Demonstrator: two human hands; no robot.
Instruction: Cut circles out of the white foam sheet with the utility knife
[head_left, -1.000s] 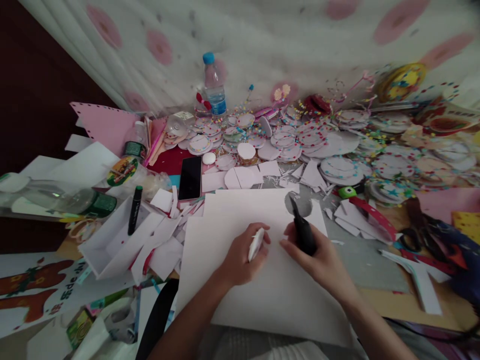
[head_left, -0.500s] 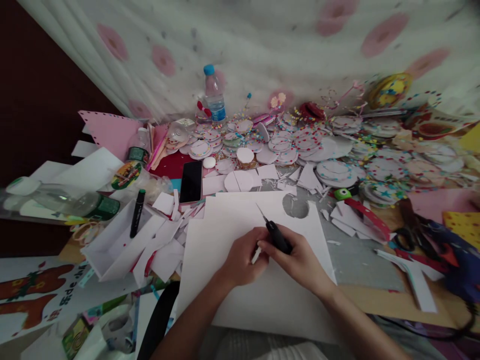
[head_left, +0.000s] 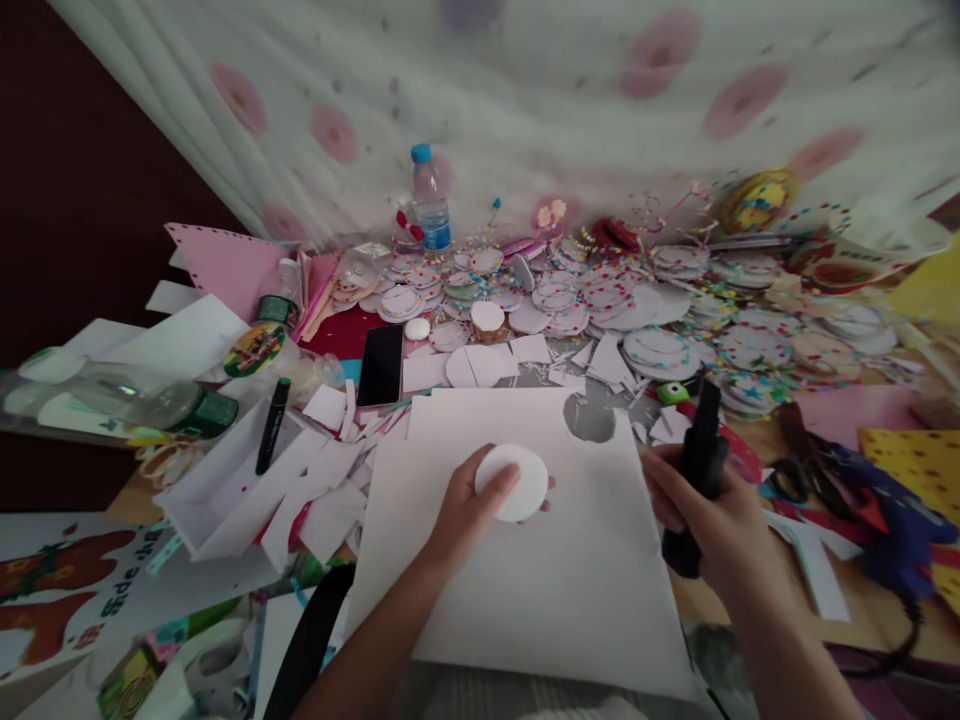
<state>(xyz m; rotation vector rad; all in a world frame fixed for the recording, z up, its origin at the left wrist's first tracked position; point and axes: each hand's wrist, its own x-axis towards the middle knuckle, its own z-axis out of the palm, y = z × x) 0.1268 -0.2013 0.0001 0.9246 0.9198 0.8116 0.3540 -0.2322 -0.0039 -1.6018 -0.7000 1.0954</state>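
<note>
My left hand (head_left: 469, 500) holds a white round disc (head_left: 525, 485), thumb on its face and fingertips showing behind its right side. It is held over a large white sheet (head_left: 450, 590) with a round hole near its top right corner. Beside the sheet's right edge, my right hand (head_left: 724, 530) is wrapped round a black-handled craft knife (head_left: 703, 440), its handle upright. The knife's blade does not show clearly.
White paper scraps (head_left: 330, 500) and an open white box (head_left: 225, 480) with a black marker (head_left: 274, 425) lie left. A phone (head_left: 381, 365), stacked decorated discs (head_left: 555, 300) and a water bottle (head_left: 431, 205) are behind. Scissors (head_left: 814, 465) lie right.
My hands have come apart. The right hand moved right with the craft knife, now turned upright. The left hand has turned, and a white disc now shows in it.
</note>
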